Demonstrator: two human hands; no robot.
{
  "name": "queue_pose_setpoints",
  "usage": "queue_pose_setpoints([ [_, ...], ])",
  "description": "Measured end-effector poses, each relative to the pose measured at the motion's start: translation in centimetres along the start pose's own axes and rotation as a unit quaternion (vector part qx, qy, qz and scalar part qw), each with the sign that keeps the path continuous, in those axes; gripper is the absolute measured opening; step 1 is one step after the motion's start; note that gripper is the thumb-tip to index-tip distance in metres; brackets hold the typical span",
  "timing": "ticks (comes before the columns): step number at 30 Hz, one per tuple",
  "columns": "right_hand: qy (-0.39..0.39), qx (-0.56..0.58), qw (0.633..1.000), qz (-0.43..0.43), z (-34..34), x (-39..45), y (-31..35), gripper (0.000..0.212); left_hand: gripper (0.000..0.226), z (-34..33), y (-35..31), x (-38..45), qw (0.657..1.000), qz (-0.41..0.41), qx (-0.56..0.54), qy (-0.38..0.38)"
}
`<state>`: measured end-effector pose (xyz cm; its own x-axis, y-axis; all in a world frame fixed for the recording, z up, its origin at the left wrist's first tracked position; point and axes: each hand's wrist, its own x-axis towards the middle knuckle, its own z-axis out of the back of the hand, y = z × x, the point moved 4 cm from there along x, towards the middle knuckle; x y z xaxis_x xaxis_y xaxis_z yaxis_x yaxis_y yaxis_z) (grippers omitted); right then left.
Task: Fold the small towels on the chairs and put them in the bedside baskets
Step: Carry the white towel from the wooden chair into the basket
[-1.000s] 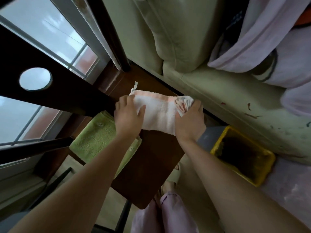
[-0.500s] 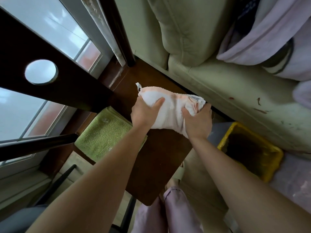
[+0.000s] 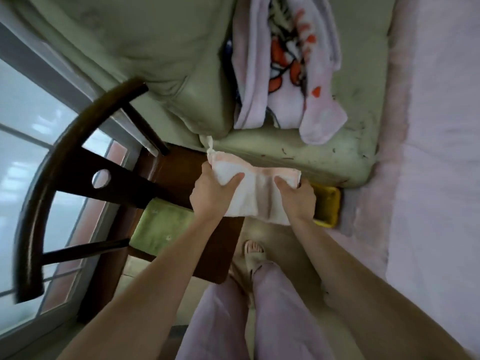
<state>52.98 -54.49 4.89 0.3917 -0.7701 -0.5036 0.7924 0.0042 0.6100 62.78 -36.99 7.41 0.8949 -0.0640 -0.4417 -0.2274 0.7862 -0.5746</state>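
A pale green sofa (image 3: 298, 157) filled the top of the view, with a lilac printed blanket (image 3: 280, 61) draped over its seat. To the left of the sofa stood a dark wooden chair (image 3: 166, 172), its curved back toward the window. A green towel (image 3: 158, 227) lay flat on the chair seat, not yet taken up. At the foot of the sofa, close against its front corner, sat a yellow basket (image 3: 328, 206), mostly hidden behind the person's right forearm.

Between chair and basket the person held a folded white and pink towel (image 3: 257, 188) off the seat, just in front of the sofa edge. The left hand (image 3: 213, 196) gripped its left end, thumb laid over the top; the right hand (image 3: 298, 196) pinched its right end, fingers curled under the cloth. The middle sagged into a soft crease between the two grips.

The carry to the basket looked to be the step in hand. The risk was that the fold would open on the way: the cloth was limp, supported only at its ends, and a loose layer could slip out and hang. Dropped from above the sofa corner, it might also catch the basket rim and land half outside.
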Motion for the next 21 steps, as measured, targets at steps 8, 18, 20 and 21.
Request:
queue_pose_setpoints([
  [8,-0.157,0.013,0.987,-0.043,16.2,-7.1,-5.8,0.049,0.079,-3.4,-10.7,-13.1,0.988,-0.133,0.029,0.072],
  [18,-0.332,0.05,0.94,-0.061,36.0,-15.5,-22.2,0.073,0.074,-16.0,-19.2,-33.6,0.929,-0.315,0.042,0.188],
  [20,-0.347,0.09,0.929,-0.094,40.2,-17.1,-27.0,0.074,0.071,-19.7,-20.6,-39.1,0.91,-0.351,0.063,0.212],
  [21,-0.353,0.108,0.923,-0.111,42.3,-17.9,-29.5,0.076,0.069,-21.6,-21.3,-42.1,0.899,-0.369,0.072,0.223],
])
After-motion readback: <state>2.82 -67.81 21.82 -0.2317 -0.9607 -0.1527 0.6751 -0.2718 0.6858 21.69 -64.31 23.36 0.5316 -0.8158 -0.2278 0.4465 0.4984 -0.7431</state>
